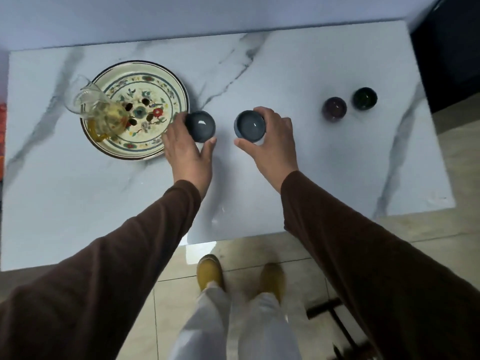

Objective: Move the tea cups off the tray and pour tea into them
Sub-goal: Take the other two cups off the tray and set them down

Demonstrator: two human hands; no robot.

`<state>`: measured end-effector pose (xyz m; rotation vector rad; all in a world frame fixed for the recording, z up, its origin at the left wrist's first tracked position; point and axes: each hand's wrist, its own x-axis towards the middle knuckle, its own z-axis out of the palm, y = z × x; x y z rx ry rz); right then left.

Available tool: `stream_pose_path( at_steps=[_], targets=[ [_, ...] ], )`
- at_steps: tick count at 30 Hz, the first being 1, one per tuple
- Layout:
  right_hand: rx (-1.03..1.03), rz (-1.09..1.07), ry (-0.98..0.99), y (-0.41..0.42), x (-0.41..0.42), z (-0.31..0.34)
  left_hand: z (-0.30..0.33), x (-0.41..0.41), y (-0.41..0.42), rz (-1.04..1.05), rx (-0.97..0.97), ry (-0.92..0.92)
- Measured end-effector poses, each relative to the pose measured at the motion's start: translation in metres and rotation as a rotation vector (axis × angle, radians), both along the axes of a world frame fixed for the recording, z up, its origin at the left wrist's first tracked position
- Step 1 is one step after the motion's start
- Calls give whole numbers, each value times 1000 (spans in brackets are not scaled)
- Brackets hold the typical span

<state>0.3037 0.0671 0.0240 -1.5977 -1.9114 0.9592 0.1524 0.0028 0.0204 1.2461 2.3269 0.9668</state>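
A round floral tray [166, 81] lies on the left of the marble table. A glass pitcher [104, 113] of yellow tea stands on its left side. My left hand [185, 149] grips a grey-blue tea cup [200, 125] just off the tray's right rim. My right hand [272, 141] grips a second grey-blue cup [250, 125] near the table's middle. Both cups look empty. A purple cup [334, 109] and a dark green cup [365, 98] stand on the table at the right, apart from both hands.
The marble table [285, 190] runs from a pale wall at the back to a near edge above my feet [210, 271]. A dark cabinet [452, 53] stands at the far right. A black metal frame [335, 315] lies on the tiled floor.
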Motion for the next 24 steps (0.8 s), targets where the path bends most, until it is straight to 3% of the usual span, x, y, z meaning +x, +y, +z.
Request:
stream_pose_path(
  at_steps=[12,24],
  targets=[
    [-30,-68,-78,-10,184,-8,-13,169,-5,-173,-40,-127],
    [-55,-152,-173,59,259,-47,-46,234,58,-267,-130,-202]
  ],
)
